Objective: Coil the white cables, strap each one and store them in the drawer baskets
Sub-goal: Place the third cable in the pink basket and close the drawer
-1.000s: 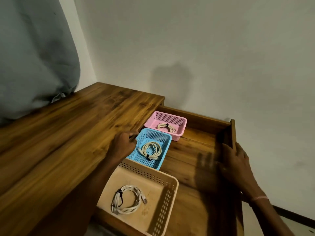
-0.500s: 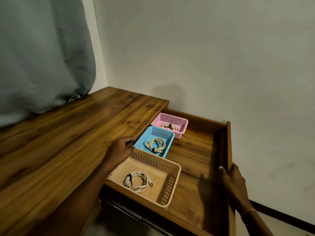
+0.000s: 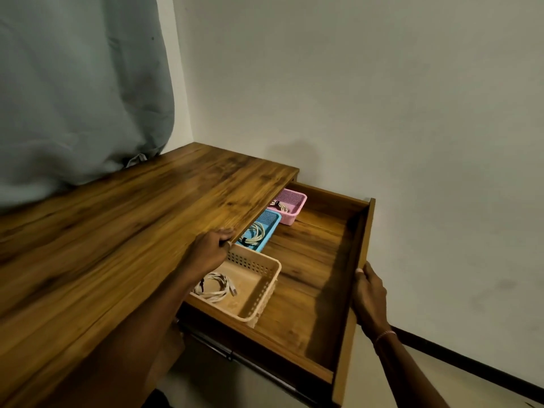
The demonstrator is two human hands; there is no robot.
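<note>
Storage is looking complete, judging from this view. The left hand (image 3: pixel 210 250) is gripping the edge of the desk top (image 3: pixel 117 231), fingers curled over its lip. The right hand (image 3: pixel 369 293) is gripping the top edge of the drawer front (image 3: pixel 363 245), fingers curled round it. The drawer (image 3: pixel 312 260) is standing part-way out between the two grips.

Directly below the left grip, the beige basket (image 3: pixel 265 293) is sitting in the drawer and holding the near cable (image 3: pixel 216 287), coiled and bound with a dark strap. Just beyond that grip, the blue basket (image 3: pixel 272 228) is holding the middle cable (image 3: pixel 254 232), also coiled and strapped. Farther beyond, the pink basket (image 3: pixel 297 207) is holding the far cable (image 3: pixel 281 205), coiled.

No uncoiled cable is showing. All three coils are sitting in baskets, so shutting the drawer is probably all that is remaining, and the right grip is well placed for pushing.

Limits of inspection: the desk top is overhanging the blue and pink baskets, hiding part of each. A dark mark on the far cable is reading as a strap, though it is too small to confirm. The left forearm is covering the beige basket's near corner, and the left fingertips are hiding under the lip. The drawer's nearest corner is running out of view.
</note>
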